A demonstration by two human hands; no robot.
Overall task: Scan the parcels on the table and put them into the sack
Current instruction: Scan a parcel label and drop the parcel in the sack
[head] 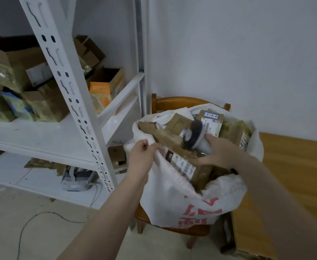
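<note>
White sack [182, 203] brimful on chair [182, 102]. Left hand [142, 156] pinches rim; right hand [219, 152] grips scanner [195, 137], fingers wrapped round it. Long brown parcel [182, 160] lies between hands, under right palm. Likely risk: overfull mouth — parcel slides out over rim if left pinch slackens.

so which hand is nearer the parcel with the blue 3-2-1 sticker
Right. The right hand, holding the scanner, is just below the stickered parcel; the left hand grips the sack rim across the opening.
</note>
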